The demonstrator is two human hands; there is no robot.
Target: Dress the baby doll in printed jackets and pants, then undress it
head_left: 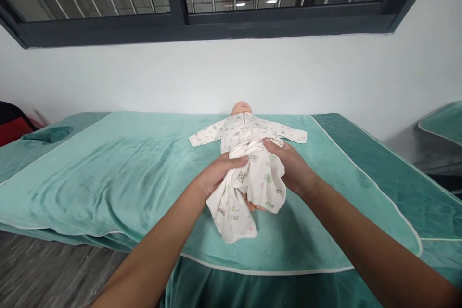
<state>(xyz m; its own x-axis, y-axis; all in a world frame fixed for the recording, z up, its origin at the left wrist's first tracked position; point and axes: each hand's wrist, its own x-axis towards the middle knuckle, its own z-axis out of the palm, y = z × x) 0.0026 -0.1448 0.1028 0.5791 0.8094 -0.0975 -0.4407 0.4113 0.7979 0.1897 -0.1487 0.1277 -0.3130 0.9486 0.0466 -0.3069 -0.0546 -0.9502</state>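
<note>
A baby doll (pixel 241 107) lies on its back, head toward the wall, in a white printed baby top (pixel 234 131) with its sleeves spread to both sides. Over its lower body hang white baby pants (pixel 249 183) with a small green print. My left hand (pixel 221 169) grips them at the left side, thumb on top. At the right side, my right hand (pixel 287 161) is closed on the same pants near the waist. The doll's feet (pixel 254 206) show between the pant legs. The fingers under the cloth are hidden.
The bed has a light green blanket (pixel 144 163) with pale piping, over a darker green cover (pixel 368 149). Behind stands a white wall (pixel 231 72) below a dark-framed window (pixel 202 26) with bars. A red and black object (pixel 14 122) sits at far left.
</note>
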